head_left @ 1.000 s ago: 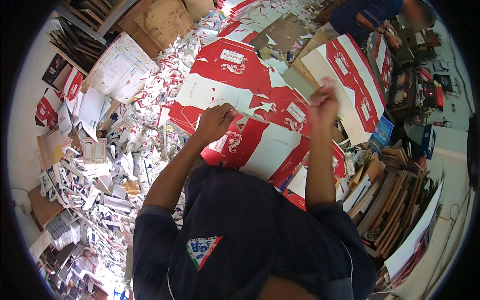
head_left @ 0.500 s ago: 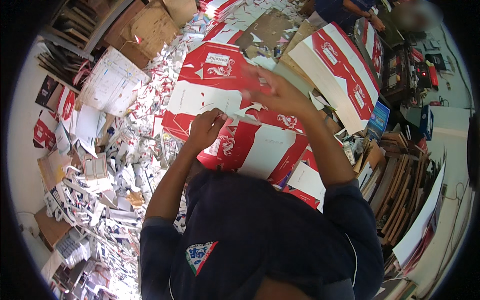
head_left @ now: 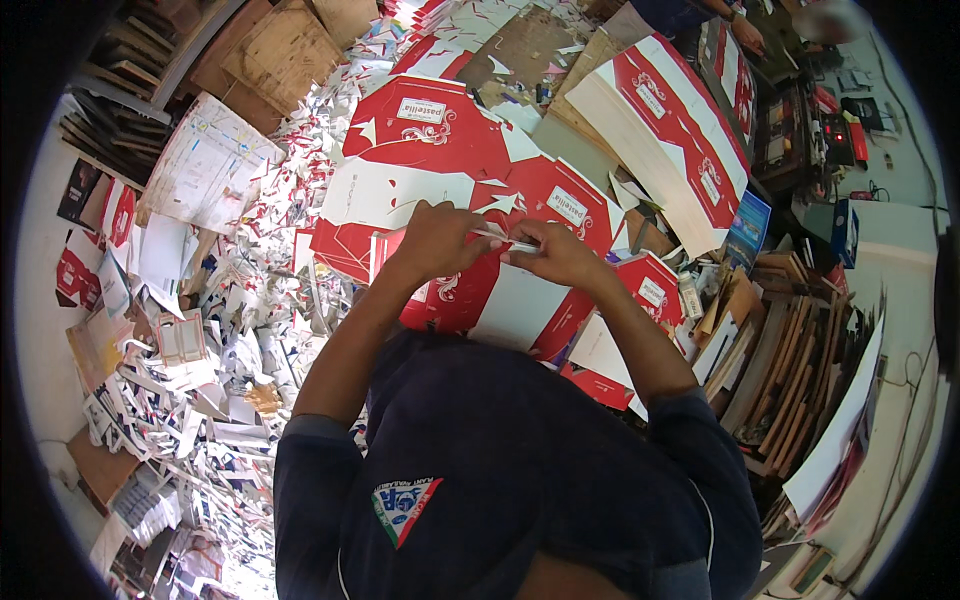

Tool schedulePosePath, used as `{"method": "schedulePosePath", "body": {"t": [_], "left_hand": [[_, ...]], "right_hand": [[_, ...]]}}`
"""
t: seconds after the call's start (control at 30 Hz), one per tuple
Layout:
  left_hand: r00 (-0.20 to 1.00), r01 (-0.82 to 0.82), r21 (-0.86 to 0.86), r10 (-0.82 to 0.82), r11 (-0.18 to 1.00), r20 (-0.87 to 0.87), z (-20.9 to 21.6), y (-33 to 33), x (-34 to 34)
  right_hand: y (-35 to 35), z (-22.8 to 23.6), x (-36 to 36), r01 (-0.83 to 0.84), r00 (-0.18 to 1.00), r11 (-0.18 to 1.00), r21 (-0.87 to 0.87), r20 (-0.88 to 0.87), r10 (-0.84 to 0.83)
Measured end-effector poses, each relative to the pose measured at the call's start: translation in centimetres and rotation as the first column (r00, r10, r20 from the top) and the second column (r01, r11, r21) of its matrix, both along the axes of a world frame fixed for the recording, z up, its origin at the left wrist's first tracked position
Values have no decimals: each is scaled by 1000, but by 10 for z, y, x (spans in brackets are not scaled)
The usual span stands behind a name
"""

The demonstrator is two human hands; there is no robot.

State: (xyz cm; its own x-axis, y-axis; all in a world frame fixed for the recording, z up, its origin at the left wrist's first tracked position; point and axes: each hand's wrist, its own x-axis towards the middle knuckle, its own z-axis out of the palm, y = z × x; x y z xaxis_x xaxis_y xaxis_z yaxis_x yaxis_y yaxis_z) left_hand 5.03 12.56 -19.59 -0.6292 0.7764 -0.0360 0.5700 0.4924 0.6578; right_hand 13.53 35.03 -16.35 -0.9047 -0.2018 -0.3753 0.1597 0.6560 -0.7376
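My left hand (head_left: 440,243) and my right hand (head_left: 560,256) come together low over a pile of red and white printed carton blanks (head_left: 410,195). A thin pale strip (head_left: 508,241) spans the short gap between them, pinched by the fingers of both hands. What material it is, I cannot make out. Beneath my hands the front blank (head_left: 520,305) shows a broad white band between red panels, close against my body. Small torn white scraps (head_left: 500,204) lie on the blanks just beyond my fingers.
Paper offcuts (head_left: 230,400) cover the floor at left. A tall stack of red and white blanks (head_left: 680,130) stands at the right, with upright boards (head_left: 800,390) nearer me. A worn board (head_left: 520,50) lies at the back. Another person's hand (head_left: 747,35) shows at the far right.
My right hand, blurred and spread above the blanks before, has come down and nearer to meet my left. My left hand has shifted right. Both now pinch the strip.
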Motion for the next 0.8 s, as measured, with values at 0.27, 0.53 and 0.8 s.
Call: {"method": "schedulePosePath", "body": {"t": [0.27, 0.53, 0.8], "left_hand": [[992, -120, -84, 122, 989, 31, -12, 1, 3], [979, -204, -138, 204, 969, -14, -11, 10, 11], [962, -272, -157, 272, 949, -24, -11, 16, 12]], "right_hand": [[-19, -11, 15, 28, 917, 986, 165, -396, 41], [-22, -3, 2, -88, 915, 905, 416, -324, 238], [-19, -19, -10, -263, 854, 897, 355, -346, 387]]}}
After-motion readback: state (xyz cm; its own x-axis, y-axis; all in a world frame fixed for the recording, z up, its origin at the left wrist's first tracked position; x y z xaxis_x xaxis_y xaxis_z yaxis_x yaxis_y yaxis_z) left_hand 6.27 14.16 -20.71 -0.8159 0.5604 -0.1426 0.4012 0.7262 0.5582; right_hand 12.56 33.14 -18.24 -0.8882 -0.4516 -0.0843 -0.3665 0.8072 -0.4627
